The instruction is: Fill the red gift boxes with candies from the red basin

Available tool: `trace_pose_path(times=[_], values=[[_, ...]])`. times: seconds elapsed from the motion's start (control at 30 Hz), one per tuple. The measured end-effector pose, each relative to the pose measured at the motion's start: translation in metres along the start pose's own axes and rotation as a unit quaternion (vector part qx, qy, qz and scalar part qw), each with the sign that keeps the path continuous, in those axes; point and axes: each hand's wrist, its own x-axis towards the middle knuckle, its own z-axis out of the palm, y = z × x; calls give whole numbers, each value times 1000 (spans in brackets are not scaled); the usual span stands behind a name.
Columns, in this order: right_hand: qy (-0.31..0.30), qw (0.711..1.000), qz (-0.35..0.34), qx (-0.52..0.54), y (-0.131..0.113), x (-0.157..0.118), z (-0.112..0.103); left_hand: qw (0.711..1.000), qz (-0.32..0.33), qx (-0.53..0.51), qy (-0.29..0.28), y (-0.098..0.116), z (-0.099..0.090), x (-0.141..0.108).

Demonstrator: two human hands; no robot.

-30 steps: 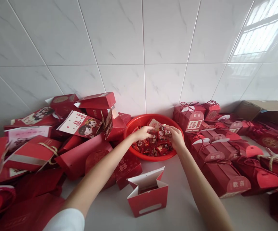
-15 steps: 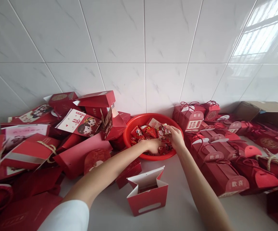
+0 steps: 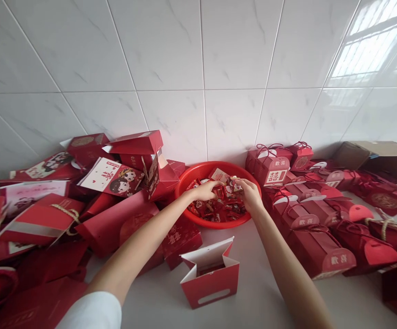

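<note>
Both hands are over a round red plastic basket [image 3: 184,208] holding many wrapped candies [image 3: 212,212]. My left hand [image 3: 206,190] reaches over the candies from the left, its thumb and index finger apart and nothing visible between them. On the basket's right side, my right hand [image 3: 251,194] is closed, with small wrapped candies [image 3: 233,184] at its fingertips. A pale printed card or packet [image 3: 219,175] lies at the back of the basket. In front of the basket stands a red paper gift box [image 3: 212,285] with its white-lined top open; its contents are dark and hard to make out.
At left is a heap of loose red gift boxes [image 3: 112,224], some with cartoon prints. Closed red boxes with cord handles [image 3: 317,249] stand in rows at right. Behind those lies a brown cardboard box [image 3: 359,155]. A tiled wall [image 3: 171,114] borders the back of the grey surface.
My left hand has risen from deep among the candies and shifted slightly left and back, its fingers now visible. My right hand stays nearly in place, still holding candies.
</note>
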Motion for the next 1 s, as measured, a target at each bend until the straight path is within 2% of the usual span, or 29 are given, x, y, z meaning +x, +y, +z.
trace_pose_path(times=[0.13,0.3,1.0], values=[[-2,1000,4,2,-1,-1,0,999,-1,-27,30,-5,0,-1],[-1,1000,8,0,-2,-3,1,999,0,-36,33,-5,2,-1],[-22,1000,14,-9,-5,-4,1,1000,4,-4,-15,-14,1,1]])
